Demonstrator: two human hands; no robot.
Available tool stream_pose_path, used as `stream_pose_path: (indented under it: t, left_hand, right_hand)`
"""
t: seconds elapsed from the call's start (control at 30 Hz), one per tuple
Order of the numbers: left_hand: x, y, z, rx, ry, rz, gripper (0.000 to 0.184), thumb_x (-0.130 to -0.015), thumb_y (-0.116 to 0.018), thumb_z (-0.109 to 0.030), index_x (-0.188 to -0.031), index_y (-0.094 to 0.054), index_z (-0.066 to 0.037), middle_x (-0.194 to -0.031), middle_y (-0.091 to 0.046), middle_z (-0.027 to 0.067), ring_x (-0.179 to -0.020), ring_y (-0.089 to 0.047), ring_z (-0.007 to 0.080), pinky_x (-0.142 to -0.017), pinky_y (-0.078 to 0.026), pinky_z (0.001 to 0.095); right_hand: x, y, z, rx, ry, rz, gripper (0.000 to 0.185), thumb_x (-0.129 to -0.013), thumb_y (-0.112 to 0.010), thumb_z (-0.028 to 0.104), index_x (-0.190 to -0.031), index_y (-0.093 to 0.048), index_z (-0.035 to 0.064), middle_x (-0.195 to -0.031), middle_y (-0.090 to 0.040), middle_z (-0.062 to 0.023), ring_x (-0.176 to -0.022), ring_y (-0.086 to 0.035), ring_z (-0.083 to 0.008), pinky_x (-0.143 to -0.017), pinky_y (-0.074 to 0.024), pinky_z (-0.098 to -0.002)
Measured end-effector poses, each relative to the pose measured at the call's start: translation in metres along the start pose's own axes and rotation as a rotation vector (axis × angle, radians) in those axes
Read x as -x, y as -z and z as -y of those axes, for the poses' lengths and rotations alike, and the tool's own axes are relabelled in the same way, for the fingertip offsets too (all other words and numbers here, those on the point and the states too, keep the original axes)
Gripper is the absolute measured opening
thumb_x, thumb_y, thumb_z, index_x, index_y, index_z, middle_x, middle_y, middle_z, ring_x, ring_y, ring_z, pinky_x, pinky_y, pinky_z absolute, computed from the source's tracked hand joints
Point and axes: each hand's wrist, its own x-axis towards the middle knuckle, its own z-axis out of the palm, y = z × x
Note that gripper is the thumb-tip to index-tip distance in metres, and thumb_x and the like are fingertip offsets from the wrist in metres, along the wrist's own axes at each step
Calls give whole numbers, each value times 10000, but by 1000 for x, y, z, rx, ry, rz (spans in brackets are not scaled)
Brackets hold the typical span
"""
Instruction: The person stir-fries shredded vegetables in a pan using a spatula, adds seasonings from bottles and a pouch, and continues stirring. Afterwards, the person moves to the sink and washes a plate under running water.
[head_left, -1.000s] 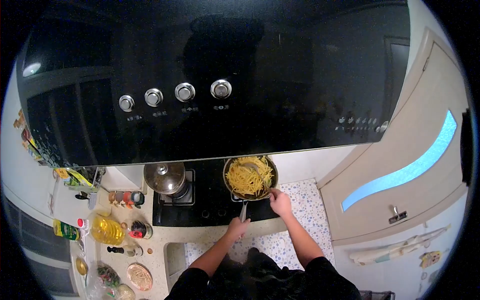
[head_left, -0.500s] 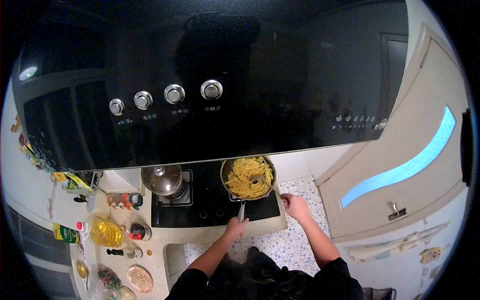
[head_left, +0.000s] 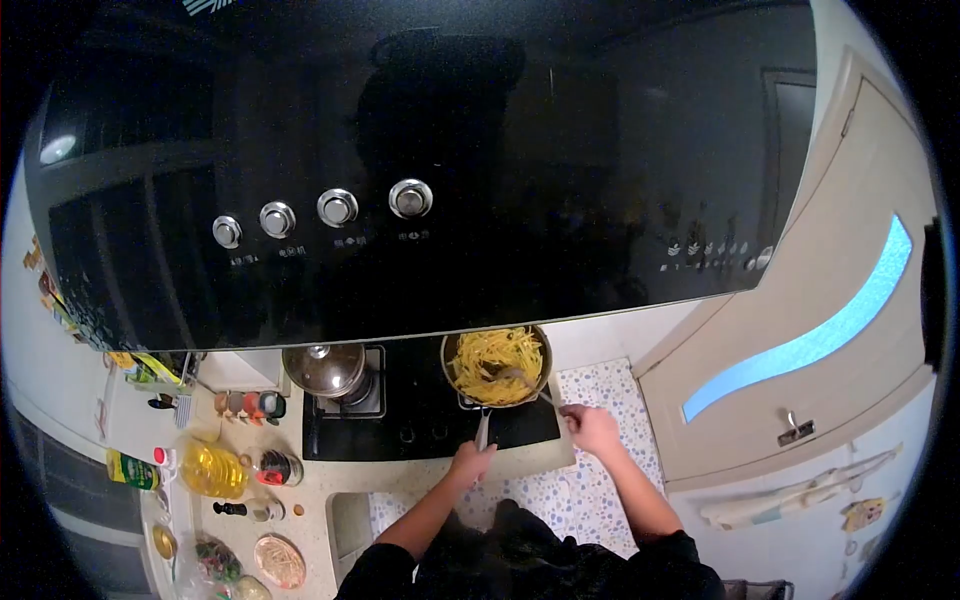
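Note:
A frying pan (head_left: pixel 547 368) full of yellow shredded potato (head_left: pixel 492 350) sits on the right burner, its far edge close under the range hood. My left hand (head_left: pixel 470 463) is closed round the pan's handle (head_left: pixel 483 430), which points toward me. On the pan's right side, my right hand (head_left: pixel 592 428) grips the handle of a metal spatula (head_left: pixel 516 376). The spatula's head lies among the yellow strips, partly covered by them.
A lidded pot (head_left: pixel 328 372) stands on the left burner of the black cooktop (head_left: pixel 410 400). The black range hood (head_left: pixel 560 200) hangs low over it. Left on the counter are an oil jug (head_left: pixel 215 470), spice jars (head_left: pixel 250 405) and a plate of pale strips (head_left: pixel 280 560).
The spatula's head has shifted slightly down within the pan, and my right hand has moved a little lower. My left hand stays on the handle. The view has tilted slightly upward.

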Motion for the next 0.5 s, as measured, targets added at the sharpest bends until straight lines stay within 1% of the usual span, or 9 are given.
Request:
stream_pose_path:
  t: [0.03, 0.07, 0.1, 0.13, 0.27, 0.33, 0.37, 0.47, 0.5]
  left_hand:
    - [0, -1, 0, 46, -15, -13, 525, -909, -651, -426, -1051, -570, 73, -598, -593, 111, -472, -592, 238, -414, -451, 403]
    - [-1, 0, 0, 8, 14, -5, 531, -909, -651, -429, -1051, -568, 77, -602, -595, 112, -476, -595, 238, -415, -453, 403]
    - [15, 5, -15, -30, 43, 3, 538, -909, -650, -431, -1051, -566, 80, -607, -598, 114, -479, -597, 238, -417, -456, 403]
    - [27, 9, -27, -67, 73, 12, 544, -909, -650, -434, -1051, -564, 84, -612, -601, 115, -483, -600, 238, -419, -459, 403]
    - [38, 12, -37, -98, 45, 20, 502, -911, -650, -419, -1045, -577, 59, -623, -604, 110, -488, -599, 234, -428, -458, 400]
    - [39, 13, -39, -99, 48, 39, 479, -916, -644, -411, -1048, -584, 46, -639, -608, 109, -490, -595, 232, -433, -458, 399]
    - [40, 13, -39, -89, 56, 33, 469, -918, -642, -408, -1049, -587, 39, -645, -608, 109, -493, -595, 230, -436, -458, 399]
    - [40, 12, -39, -59, 55, 32, 454, -923, -635, -400, -1053, -591, 33, -660, -608, 110, -503, -595, 226, -444, -461, 397]
    - [39, 13, -37, -48, 40, 41, 459, -924, -634, -399, -1054, -590, 39, -664, -607, 111, -507, -595, 224, -446, -462, 396]
  right_hand:
    - [-3, 6, -5, 42, 1, -7, 242, -852, -625, 218, -1064, -727, 159, -852, -709, -153, -768, -683, -354, -698, -564, -454]
    - [-9, 5, -8, 20, 3, -41, 243, -853, -624, 215, -1065, -726, 156, -851, -709, -152, -764, -683, -356, -693, -563, -455]
    - [-19, -2, -13, -2, 3, -75, 244, -854, -622, 213, -1067, -724, 152, -850, -709, -152, -761, -682, -357, -689, -563, -455]
    - [-28, -10, -18, -23, 4, -108, 244, -855, -620, 210, -1068, -722, 149, -849, -709, -151, -757, -681, -359, -684, -563, -456]
    - [-58, -64, -5, -91, 25, -151, 238, -868, -622, 191, -1075, -711, 114, -861, -706, -172, -768, -679, -377, -716, -562, -472]
    - [-53, -71, 13, -99, -19, -86, 241, -870, -625, 200, -1078, -713, 116, -868, -705, -181, -778, -678, -382, -730, -562, -474]
    - [-47, -70, 19, -103, -41, -54, 243, -871, -627, 205, -1080, -714, 118, -871, -705, -185, -783, -678, -384, -737, -562, -475]
    - [-14, -49, 23, -191, 7, -19, 252, -866, -634, 216, -1088, -720, 133, -885, -708, -179, -785, -681, -380, -736, -567, -465]
    - [-4, -36, 21, -151, 12, -35, 253, -859, -639, 216, -1088, -730, 160, -889, -714, -160, -779, -687, -364, -730, -570, -454]
